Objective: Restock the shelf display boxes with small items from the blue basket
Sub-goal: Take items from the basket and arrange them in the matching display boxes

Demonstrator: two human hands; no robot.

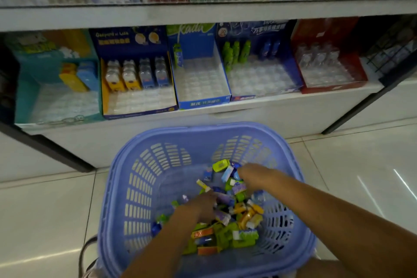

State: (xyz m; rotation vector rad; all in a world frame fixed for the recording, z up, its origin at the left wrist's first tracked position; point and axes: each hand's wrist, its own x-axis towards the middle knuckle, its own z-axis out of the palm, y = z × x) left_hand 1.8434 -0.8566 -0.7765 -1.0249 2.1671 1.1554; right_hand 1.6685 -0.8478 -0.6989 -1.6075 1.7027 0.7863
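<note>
- Down at floor level, both my hands reach into the blue basket [126, 165], which stands on pale tiles in front of a low white shelf [270, 117].
- My left hand [200, 206] lies on the heap of small items [234, 221], fingers bent down among the packets; whether they have closed on one I cannot tell.
- My right hand [248, 172] is at the far side of the heap, fingertips blurred and buried among blue and white packets, so its grip cannot be told either.
- Green, orange, yellow, purple and blue packets lie jumbled across the basket's floor.
- Five display boxes stand side by side on the shelf: a teal box [24, 106] with a yellow and a blue item at the back, a navy-and-yellow box [105, 99] with four rows filled, a blue box [203, 102] holding one green-and-white piece, a dark blue box [295, 74] with green and blue bottles, and a red box [358, 67] with clear ones.
- Clear moulded trays show in the front of each box.
</note>
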